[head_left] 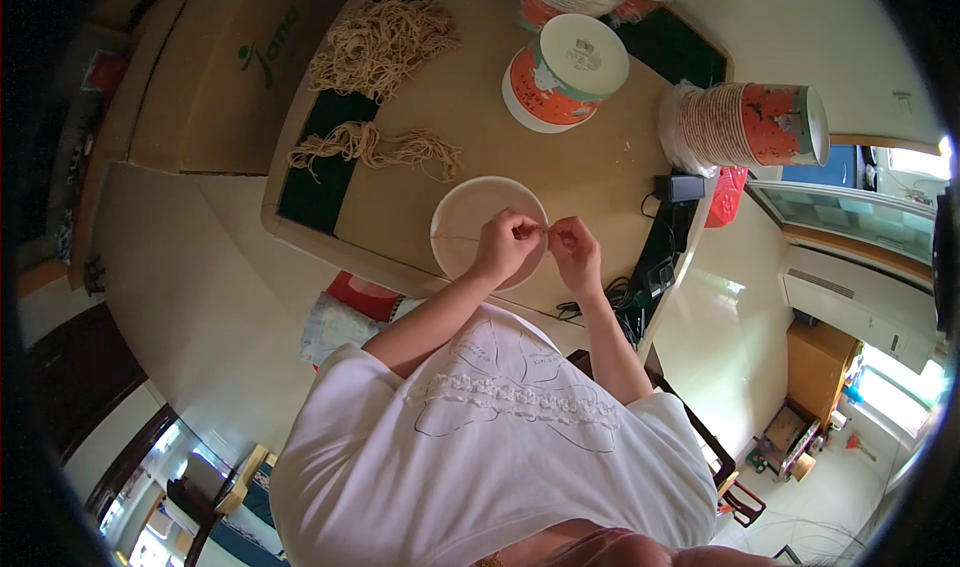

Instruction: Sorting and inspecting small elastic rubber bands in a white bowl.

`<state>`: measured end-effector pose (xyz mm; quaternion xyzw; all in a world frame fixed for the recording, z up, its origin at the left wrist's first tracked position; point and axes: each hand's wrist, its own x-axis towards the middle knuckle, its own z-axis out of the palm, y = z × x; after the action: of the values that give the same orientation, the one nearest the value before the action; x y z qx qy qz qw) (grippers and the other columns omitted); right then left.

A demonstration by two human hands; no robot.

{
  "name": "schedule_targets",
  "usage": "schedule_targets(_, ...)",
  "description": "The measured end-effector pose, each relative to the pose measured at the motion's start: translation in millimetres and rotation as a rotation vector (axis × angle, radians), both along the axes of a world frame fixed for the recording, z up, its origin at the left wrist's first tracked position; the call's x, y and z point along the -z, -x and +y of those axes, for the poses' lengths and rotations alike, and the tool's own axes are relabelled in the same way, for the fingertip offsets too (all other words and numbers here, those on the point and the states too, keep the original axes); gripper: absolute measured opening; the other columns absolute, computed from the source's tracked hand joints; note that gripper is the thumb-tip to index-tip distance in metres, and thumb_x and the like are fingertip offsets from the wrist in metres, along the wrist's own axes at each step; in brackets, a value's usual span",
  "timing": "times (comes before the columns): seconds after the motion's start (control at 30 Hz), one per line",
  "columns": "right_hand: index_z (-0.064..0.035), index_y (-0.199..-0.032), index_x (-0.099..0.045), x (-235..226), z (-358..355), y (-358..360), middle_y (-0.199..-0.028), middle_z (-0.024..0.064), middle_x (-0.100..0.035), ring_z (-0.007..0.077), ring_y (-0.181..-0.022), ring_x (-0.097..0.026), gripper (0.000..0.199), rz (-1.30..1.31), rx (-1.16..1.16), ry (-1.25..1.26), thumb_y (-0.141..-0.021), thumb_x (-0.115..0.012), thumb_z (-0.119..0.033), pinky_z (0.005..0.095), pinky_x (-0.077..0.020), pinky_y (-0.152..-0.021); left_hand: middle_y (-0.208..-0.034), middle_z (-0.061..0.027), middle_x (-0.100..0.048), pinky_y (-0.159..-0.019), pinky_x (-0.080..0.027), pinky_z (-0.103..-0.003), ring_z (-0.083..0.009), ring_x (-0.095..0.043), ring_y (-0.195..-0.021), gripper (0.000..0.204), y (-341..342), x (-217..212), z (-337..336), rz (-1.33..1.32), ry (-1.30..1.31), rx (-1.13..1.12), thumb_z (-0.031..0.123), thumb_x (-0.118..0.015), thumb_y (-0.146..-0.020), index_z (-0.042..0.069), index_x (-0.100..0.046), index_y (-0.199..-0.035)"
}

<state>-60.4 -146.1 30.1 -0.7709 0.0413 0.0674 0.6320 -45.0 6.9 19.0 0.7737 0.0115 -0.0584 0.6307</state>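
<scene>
Big brown cardboard box (230,77) left of desk (345,263). Desk: pale wooden rim, dark green top (310,202) mostly under a tan sheet (385,207). Right side: black power adapter (680,187), tangled black cables (625,297), small black device (660,275) near them. Red item (726,199) just beyond desk's right edge, kind unclear. Near edge, left: red cloth-like item (362,295) beside pale bundle (335,329). Light floor (190,267) around. Far right: white unit with vent slots (855,302), wooden cabinet (815,362), bright window (900,377). Lower right: reddish-brown wooden frame (745,507), partly hidden. Left: dark door (85,382).
</scene>
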Motion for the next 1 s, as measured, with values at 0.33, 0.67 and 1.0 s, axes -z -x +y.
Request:
schedule_targets(0.33,-0.0016,-0.093,-0.054,7,-1,3,-0.084,-0.0006,-0.055,0.0054,-0.078,-0.052,0.004,0.059,0.033,-0.153,-0.09,-0.056,0.001,0.0194,-0.0441,-0.07,-0.078,-0.0099,-0.062,-0.06,-0.048,-0.031,-0.0226,-0.062,-0.067,0.009,4,-16,3,-0.055,-0.135,0.04,0.009,-0.071,-0.076,0.003,-0.069,-0.081)
schedule_targets(0.67,-0.0028,-0.088,-0.057,10,0,4,-0.084,-0.0007,-0.056,0.0063,-0.074,-0.053,0.005,-0.076,0.011,0.053,-0.088,-0.06,0.002,0.0205,-0.0456,-0.066,-0.077,-0.0105,-0.062,-0.061,-0.048,-0.032,-0.0232,-0.062,-0.067,0.006,0,-17,0,-0.058,-0.088,0.012,0.007,-0.07,-0.075,0.003,-0.067,-0.079)
schedule_targets(1.0,-0.0014,-0.097,-0.056,2,1,4,-0.088,0.0017,-0.06,0.0081,-0.08,-0.057,0.008,0.098,0.06,-0.237,-0.09,-0.056,0.002,0.0223,-0.0474,-0.07,-0.077,-0.0087,-0.062,-0.059,-0.048,-0.029,-0.0181,-0.062,-0.068,0.006,4,-7,3,-0.007,-0.013,0.002,0.006,-0.07,-0.076,0.002,-0.066,-0.08)
